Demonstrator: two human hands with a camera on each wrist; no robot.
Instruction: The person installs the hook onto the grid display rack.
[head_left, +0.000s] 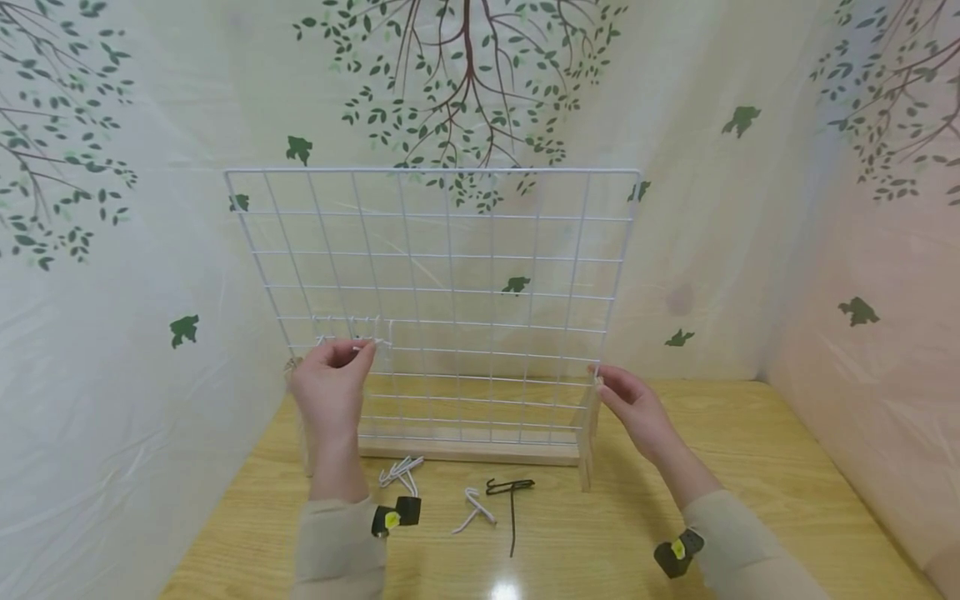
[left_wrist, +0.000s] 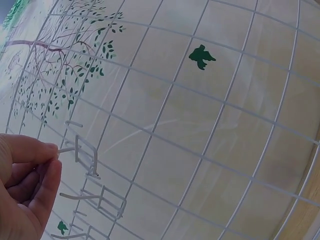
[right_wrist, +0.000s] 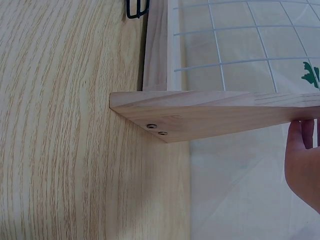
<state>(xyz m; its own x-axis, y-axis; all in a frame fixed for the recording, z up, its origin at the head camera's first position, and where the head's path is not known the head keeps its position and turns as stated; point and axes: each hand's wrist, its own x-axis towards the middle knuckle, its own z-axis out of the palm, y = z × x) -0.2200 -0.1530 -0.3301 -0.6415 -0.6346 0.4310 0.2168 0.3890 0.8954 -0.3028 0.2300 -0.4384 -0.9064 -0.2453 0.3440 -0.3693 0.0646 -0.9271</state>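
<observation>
A white wire grid (head_left: 450,290) stands upright in a wooden stand (head_left: 468,451). At its lower left, my left hand (head_left: 330,387) pinches the tip of a white hook (left_wrist: 86,151) between thumb and forefinger; the hook's rectangular back lies at the grid wires. Below it in the left wrist view, more white hooks (left_wrist: 112,204) hang on the grid. My right hand (head_left: 641,417) holds the top of the stand's right side piece (right_wrist: 210,117) by its fingertips, at the grid's right edge. Part of that hand lies outside the right wrist view.
On the wooden table (head_left: 645,517), before the stand, lie a small pile of white hooks (head_left: 402,473), a single white hook (head_left: 474,508) and a black hook (head_left: 512,500). Behind the grid hangs a pale curtain (head_left: 697,250) printed with branches and green birds.
</observation>
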